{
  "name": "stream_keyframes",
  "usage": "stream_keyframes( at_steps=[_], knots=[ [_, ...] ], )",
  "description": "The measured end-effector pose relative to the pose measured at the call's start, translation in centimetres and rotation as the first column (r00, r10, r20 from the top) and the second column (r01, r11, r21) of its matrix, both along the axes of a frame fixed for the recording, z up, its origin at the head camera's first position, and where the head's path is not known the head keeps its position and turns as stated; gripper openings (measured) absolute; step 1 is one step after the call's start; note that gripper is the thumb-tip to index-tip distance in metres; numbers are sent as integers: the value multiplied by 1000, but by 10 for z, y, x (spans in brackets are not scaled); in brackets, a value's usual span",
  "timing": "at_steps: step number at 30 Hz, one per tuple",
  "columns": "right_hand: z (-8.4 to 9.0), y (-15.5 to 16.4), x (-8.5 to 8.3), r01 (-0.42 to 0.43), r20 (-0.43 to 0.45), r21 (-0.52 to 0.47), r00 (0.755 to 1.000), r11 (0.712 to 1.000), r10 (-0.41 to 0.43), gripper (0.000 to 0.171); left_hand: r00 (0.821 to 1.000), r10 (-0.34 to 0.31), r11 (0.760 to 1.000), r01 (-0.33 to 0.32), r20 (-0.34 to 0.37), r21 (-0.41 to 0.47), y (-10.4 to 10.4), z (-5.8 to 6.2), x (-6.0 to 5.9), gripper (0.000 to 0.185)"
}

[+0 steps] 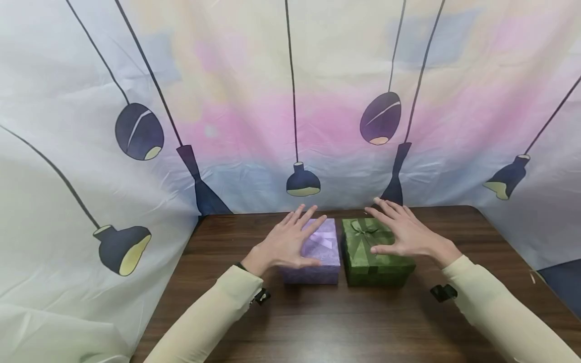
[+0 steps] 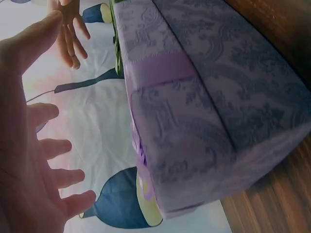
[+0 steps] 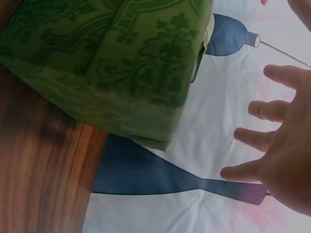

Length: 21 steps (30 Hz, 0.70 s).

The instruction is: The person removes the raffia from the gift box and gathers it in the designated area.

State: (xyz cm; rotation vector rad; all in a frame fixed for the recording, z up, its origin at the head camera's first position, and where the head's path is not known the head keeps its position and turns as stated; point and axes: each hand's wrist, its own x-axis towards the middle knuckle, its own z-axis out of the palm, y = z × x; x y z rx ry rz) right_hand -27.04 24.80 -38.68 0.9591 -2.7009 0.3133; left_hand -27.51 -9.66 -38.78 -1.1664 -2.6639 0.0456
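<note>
Two gift boxes stand side by side on the dark wooden table, a narrow gap between them. The left one is a purple gift box (image 1: 312, 275) with a ribbon, its embossed side close up in the left wrist view (image 2: 243, 82). On the right is a green gift box (image 1: 376, 279) with a green bow (image 1: 364, 229) on its lid. My left hand (image 1: 286, 241) hovers over the purple box, fingers spread. Above the green box is my right hand (image 1: 404, 229), its fingers spread too and holding nothing. In both wrist views a gap shows between fingers and box.
The brown wooden table (image 1: 308, 327) runs under both boxes. Behind it hangs a pale cloth (image 1: 254, 126) printed with dark lamps, which also drapes down at the left and right sides. A dark strap (image 1: 240, 265) circles the left wrist.
</note>
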Motion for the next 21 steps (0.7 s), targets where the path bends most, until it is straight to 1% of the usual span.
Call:
stream_keyframes(
  at_steps=[4,12,15,19,21],
  knots=[
    [-5,5,0,2,4,-27,1000,1000,-2,98,1000,5,1000,-5,9,2,6,-2,0,105],
    [-14,17,-1,18,33,-67,999,998,-16,98,1000,1,1000,0,13,-30,16,-7,-2,106],
    [-15,20,-1,23,55,-78,998,997,-18,98,999,-2,1000,3,39,-22,17,-9,-3,107],
    [-18,23,-1,30,92,-95,996,995,-21,99,998,-26,1000,26,59,-7,21,-11,-4,107],
    [-20,25,-1,38,118,-107,993,994,-25,98,998,-42,999,42,44,-2,25,-13,-6,107]
  ],
)
